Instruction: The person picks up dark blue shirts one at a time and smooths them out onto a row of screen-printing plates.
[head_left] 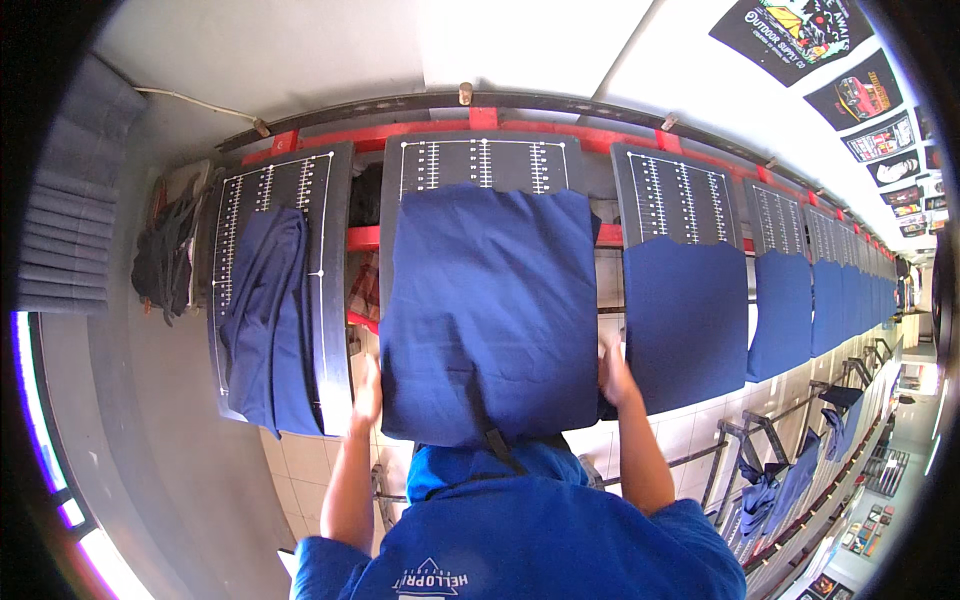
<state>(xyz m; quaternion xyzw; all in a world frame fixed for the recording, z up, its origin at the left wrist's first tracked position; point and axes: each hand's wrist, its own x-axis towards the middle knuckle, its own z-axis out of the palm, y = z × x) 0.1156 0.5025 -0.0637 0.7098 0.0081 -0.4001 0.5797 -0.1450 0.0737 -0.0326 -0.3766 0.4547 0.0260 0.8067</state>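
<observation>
A navy blue cloth piece (490, 300) covers most of the middle black board, with a few soft creases near its lower end. White measuring scales show on the bare far end of this board (485, 165). Along the cloth's left edge is my left hand (368, 395), its fingers stretched forward and no cloth visibly held. My right hand (613, 372) lies beside the opposite edge, fingers extended and slightly blurred. How firmly either hand touches the edge cannot be made out. A dark strap (490, 430) hangs over the cloth's near end.
Bunched navy cloth (268, 320) lies on the left board (335, 200). Another navy piece (685, 320) lies smooth on the right board (675, 190), and several more boards follow. A red frame (360, 140) runs behind them. Navy cloths (790, 485) hang from a rack at right.
</observation>
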